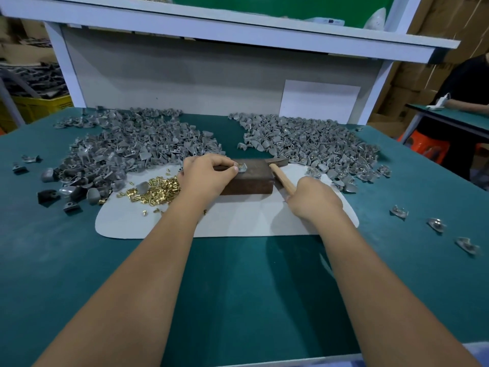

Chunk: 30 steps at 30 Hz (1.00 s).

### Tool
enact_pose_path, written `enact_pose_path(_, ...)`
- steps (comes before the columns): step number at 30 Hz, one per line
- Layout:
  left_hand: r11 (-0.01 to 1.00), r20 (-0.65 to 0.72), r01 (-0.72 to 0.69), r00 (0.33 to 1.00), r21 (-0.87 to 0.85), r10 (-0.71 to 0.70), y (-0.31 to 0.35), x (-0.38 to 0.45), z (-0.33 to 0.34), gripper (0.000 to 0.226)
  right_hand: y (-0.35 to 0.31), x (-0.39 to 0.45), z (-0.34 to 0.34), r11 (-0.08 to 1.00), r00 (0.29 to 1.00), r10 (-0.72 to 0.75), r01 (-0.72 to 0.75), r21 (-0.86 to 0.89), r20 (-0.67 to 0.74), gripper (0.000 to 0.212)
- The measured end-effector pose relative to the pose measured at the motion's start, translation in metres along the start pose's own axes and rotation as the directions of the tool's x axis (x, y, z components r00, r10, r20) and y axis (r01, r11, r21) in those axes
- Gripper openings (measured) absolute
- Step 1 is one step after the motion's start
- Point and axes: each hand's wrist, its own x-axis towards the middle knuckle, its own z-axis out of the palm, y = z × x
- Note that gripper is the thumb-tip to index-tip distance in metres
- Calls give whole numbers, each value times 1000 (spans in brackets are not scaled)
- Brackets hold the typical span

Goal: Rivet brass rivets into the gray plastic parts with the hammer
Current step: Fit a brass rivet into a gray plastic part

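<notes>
Gray part [242, 167] with brass rivet on brown block [248, 181] mid-table, left hand [209, 176] pinching it, right hand [313, 197] fingers wrapped round hammer [281, 174] handle, head resting on block's right end

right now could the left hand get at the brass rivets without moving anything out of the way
Probably yes. The brass rivets lie loose on the white mat right beside the left hand, with nothing over them; it would first have to release the gray part it pinches on the block.
</notes>
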Motion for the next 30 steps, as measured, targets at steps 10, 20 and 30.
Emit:
enact_pose_path(10, 994, -57, 47, 997, -104, -53, 2, -9, 6, 15, -5, -5, -3, 992, 957, 87, -58, 113, -278, 21)
enact_pose_path(20, 984, -115, 56, 990, -169, -76, 1, -8, 9, 18, 10, -12, -14, 947, 895, -15, 157, 281, -447, 8)
enact_pose_path(30, 954, -95, 117, 984, -278, -148, -1, -2, 11, 13, -1, -28, -25, 948, 826, -160, 281, 149, -540, 40)
